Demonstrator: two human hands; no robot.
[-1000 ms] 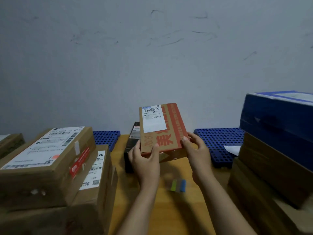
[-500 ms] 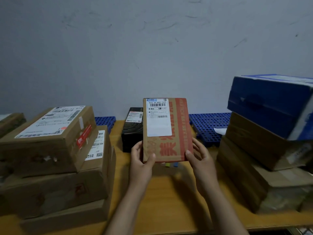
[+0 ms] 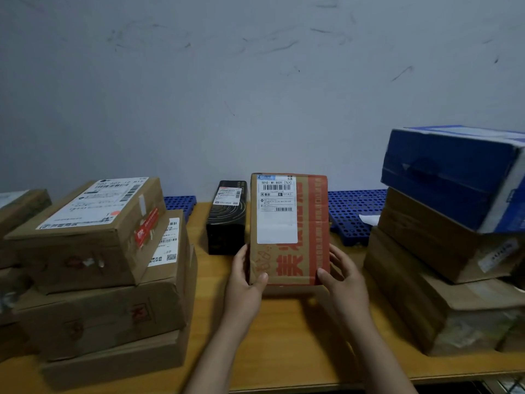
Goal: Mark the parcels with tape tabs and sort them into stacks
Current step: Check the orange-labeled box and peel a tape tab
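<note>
A small brown parcel point(image 3: 301, 251) with red print and a white shipping label stands tilted toward me over the middle of the wooden table point(image 3: 284, 345). My left hand point(image 3: 245, 282) grips its lower left edge, thumb on the front. My right hand point(image 3: 345, 275) grips its lower right edge the same way. A stack of brown cardboard parcels point(image 3: 93, 268) rises at the left. Another stack point(image 3: 443, 268), topped by a blue box point(image 3: 451, 177), stands at the right. The tape tabs seen earlier are hidden behind the held parcel.
A black box point(image 3: 225, 220) with a white label stands just behind and left of the held parcel. Blue perforated plastic pallets point(image 3: 352, 211) lie along the grey wall. One more brown box point(image 3: 20, 209) sits at the far left edge.
Both hands turned the parcel from tilted to squarely upright, label facing me, and brought it lower and nearer. The coloured tape tabs on the table went out of sight behind it.
</note>
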